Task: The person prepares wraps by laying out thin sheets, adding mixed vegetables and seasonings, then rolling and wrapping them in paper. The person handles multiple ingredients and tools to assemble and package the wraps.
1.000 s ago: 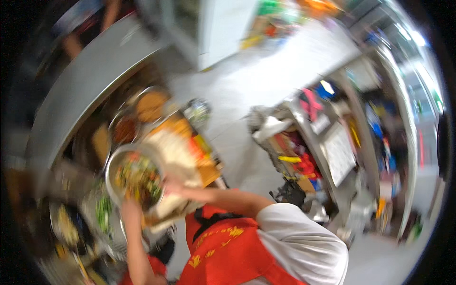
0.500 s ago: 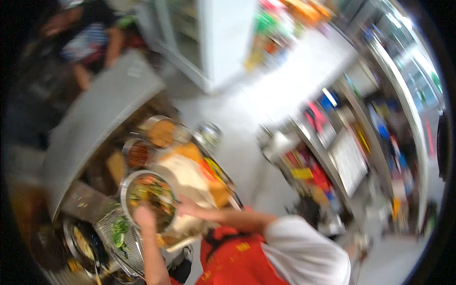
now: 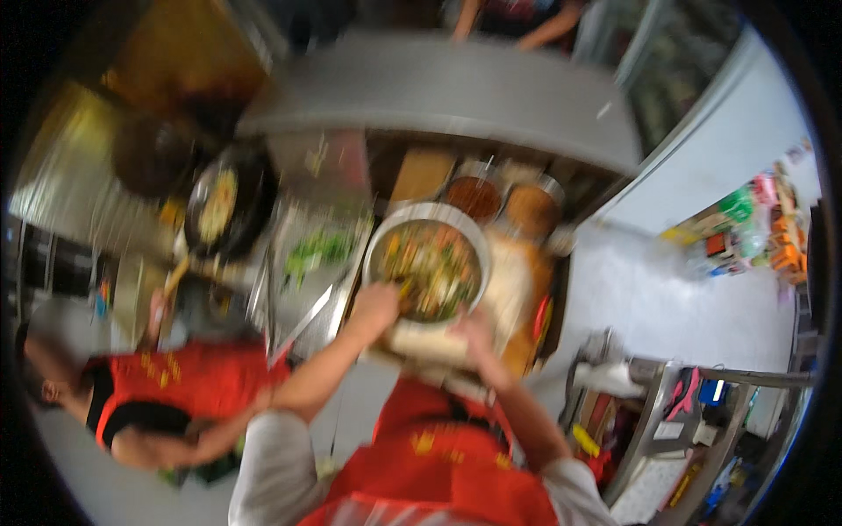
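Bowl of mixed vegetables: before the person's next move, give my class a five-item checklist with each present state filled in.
1. Bowl opening upward, vegetables inside: ok.
2. Left hand at the bowl's near-left rim: ok.
3. Right hand firmly on the bowl: cannot tell; it is blurred by the near-right rim.
4. Black pan apart from the bowl: ok; it sits off to the left.
5. View sharp enough to check finger placement: not ok; motion blur hides it.
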The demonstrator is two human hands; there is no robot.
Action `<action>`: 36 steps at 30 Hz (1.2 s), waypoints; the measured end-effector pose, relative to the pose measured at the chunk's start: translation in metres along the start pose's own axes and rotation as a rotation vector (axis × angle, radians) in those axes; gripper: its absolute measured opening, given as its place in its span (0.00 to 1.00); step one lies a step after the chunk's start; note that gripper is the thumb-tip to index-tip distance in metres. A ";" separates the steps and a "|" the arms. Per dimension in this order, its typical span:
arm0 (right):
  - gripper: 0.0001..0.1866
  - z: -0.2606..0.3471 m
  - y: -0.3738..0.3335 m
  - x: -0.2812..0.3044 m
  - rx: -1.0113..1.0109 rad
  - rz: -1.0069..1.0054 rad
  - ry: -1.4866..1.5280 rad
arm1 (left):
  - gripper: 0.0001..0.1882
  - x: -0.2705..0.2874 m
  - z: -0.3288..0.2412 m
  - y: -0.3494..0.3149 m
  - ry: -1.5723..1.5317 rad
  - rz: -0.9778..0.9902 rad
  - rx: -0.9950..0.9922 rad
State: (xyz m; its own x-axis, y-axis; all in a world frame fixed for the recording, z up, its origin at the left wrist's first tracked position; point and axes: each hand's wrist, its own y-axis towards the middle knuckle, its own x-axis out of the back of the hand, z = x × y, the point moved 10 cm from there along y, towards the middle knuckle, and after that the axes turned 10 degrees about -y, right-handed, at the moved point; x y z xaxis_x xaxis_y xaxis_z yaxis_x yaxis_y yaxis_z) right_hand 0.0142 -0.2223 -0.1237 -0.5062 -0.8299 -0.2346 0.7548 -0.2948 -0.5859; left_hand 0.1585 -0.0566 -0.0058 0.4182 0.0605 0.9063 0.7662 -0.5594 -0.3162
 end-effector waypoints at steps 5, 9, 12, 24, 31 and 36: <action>0.18 0.038 -0.023 -0.005 -0.083 -0.049 -0.121 | 0.09 0.074 -0.008 -0.001 -0.003 -0.270 0.063; 0.18 0.047 -0.025 -0.014 -0.051 -0.006 -0.128 | 0.13 0.043 -0.013 0.057 -0.006 -0.244 0.018; 0.18 0.044 -0.020 -0.005 -0.098 -0.024 -0.159 | 0.17 0.027 -0.076 0.039 -0.023 -0.129 -0.264; 0.15 0.046 -0.016 -0.014 -0.057 -0.050 -0.064 | 0.10 0.051 -0.036 0.003 0.108 0.114 -0.058; 0.14 0.046 -0.018 -0.013 -0.053 -0.036 -0.070 | 0.17 0.013 -0.056 0.026 0.126 -0.003 -0.042; 0.15 0.047 -0.021 -0.018 -0.039 -0.025 -0.093 | 0.11 0.062 0.010 0.061 0.150 -0.309 -0.034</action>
State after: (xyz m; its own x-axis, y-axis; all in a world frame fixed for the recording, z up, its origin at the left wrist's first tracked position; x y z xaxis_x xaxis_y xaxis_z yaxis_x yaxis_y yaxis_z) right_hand 0.0273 -0.2230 -0.0708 -0.4827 -0.8633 -0.1474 0.7246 -0.2992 -0.6209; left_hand 0.2357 -0.0789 0.0285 0.0902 0.1108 0.9897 0.8280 -0.5606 -0.0127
